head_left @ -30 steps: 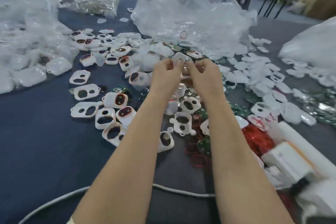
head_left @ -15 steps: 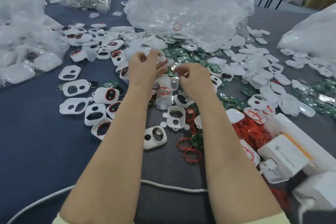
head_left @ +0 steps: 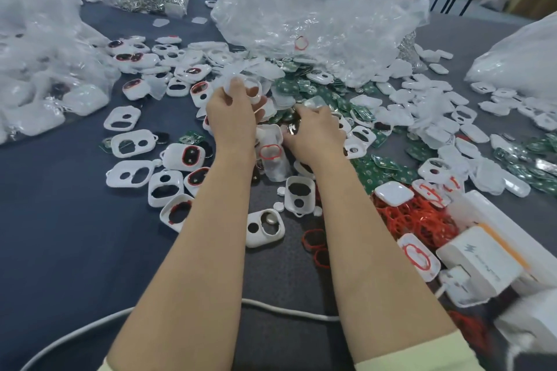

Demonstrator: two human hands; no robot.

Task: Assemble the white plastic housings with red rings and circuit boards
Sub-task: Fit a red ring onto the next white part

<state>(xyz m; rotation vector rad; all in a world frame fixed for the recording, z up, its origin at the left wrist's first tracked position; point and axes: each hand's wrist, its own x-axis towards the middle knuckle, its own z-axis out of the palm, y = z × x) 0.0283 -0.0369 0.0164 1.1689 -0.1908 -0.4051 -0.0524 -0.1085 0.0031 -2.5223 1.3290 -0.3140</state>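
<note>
Just above frame centre, the left hand (head_left: 230, 113) pinches a light, stiff-looking white housing (head_left: 254, 90) by its rim; the right hand (head_left: 313, 133) curls over the circuit boards (head_left: 289, 88), grip unclear.

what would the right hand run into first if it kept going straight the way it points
Most likely the green circuit boards heaped just beyond the right hand, with the clear plastic bag farther back; depth is hard to judge from this one view.
</note>
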